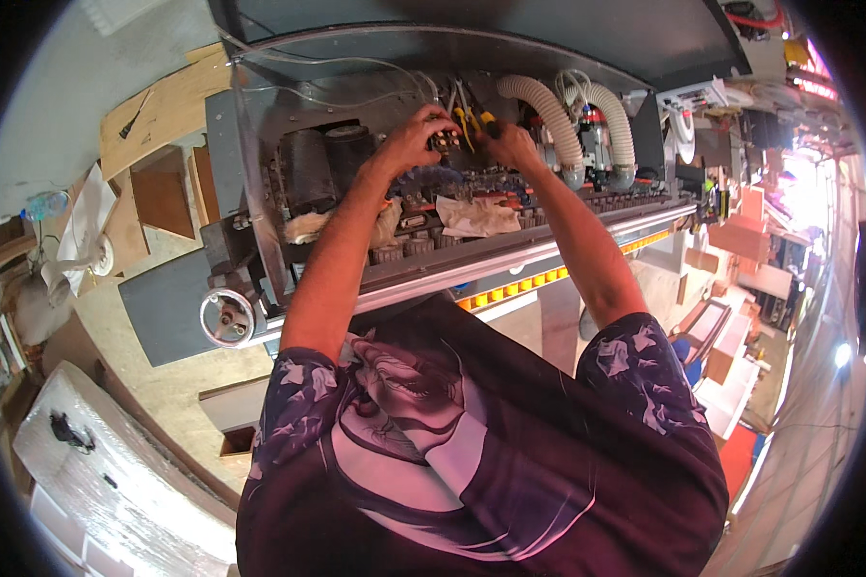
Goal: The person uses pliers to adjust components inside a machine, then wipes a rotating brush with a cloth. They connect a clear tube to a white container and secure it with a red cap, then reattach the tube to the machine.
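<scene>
Left hand and right hand meet inside an open grey machine.

The left fingers curl at a small brass-coloured part; the right hand is just beside yellow-handled pliers, its exact grip unclear. Nearer, a crumpled pale cloth lies on the mechanism. Two ribbed hoses curve down at the right; a round handwheel stands at the near left.

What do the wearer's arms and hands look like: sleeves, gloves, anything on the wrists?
The left hand and right hand are ungloved, and the forearms are uncovered, with no watch or band visible. The short sleeves are dark with a pale, jagged print.
</scene>
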The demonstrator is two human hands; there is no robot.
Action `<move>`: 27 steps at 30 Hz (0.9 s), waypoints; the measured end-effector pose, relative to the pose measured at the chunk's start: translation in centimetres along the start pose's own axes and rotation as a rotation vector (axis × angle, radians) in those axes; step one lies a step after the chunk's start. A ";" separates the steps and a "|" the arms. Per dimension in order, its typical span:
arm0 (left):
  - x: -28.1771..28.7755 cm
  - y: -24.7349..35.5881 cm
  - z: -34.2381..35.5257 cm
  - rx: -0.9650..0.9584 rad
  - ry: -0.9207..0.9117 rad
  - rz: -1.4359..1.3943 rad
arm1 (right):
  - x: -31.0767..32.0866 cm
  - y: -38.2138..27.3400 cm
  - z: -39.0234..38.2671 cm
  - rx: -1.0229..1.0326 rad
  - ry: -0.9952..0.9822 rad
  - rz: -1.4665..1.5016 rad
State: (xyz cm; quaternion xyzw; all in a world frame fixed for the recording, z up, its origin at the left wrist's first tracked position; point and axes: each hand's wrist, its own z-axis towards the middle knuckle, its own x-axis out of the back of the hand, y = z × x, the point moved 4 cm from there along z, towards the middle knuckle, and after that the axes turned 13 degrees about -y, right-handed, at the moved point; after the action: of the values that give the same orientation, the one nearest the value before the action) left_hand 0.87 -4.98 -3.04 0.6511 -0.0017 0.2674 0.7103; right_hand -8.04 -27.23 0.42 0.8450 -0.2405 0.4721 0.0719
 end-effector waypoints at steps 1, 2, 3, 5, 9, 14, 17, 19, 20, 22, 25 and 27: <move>-0.2 -0.2 -0.1 -0.030 0.013 0.045 | 0.6 -0.9 -0.5 0.017 -0.023 -0.033; -0.2 0.0 0.0 0.041 -0.021 -0.136 | 1.0 -1.3 -1.2 0.030 -0.011 -0.035; 0.0 0.1 -0.1 0.055 -0.037 -0.158 | 1.4 -1.9 -1.7 0.047 0.001 -0.039; 0.2 -0.1 -0.1 0.081 -0.054 -0.202 | 2.6 -3.3 -2.7 0.092 0.065 -0.025; -0.1 -0.2 0.0 0.025 -0.010 -0.132 | 3.5 -6.1 -4.0 0.250 0.171 0.181; -0.1 -0.5 0.1 0.010 0.046 -0.110 | 2.3 -7.4 -3.7 0.252 0.103 0.206; 0.2 -0.3 0.1 0.036 0.019 -0.079 | 2.4 -7.8 -3.4 0.289 0.113 0.176; 0.5 0.1 0.1 0.070 -0.004 -0.085 | 2.4 -8.0 -3.0 0.317 0.127 0.133; 0.4 0.1 0.0 0.082 -0.009 -0.111 | 2.4 -8.0 -2.6 0.312 0.129 0.095; 0.5 0.2 0.1 0.081 -0.006 -0.113 | 2.3 -8.0 -2.1 0.281 0.121 0.056; 0.6 0.1 0.0 0.060 0.015 -0.071 | 2.7 -8.5 -1.8 0.266 0.097 0.087; 0.2 0.2 -0.2 0.073 0.010 -0.093 | 2.9 -8.0 -2.4 0.321 0.071 0.158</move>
State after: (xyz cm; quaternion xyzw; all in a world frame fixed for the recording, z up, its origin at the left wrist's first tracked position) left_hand 0.92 -4.67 -2.83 0.6747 0.0416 0.2373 0.6977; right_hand -4.79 -20.38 5.01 0.8069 -0.2249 0.5383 -0.0928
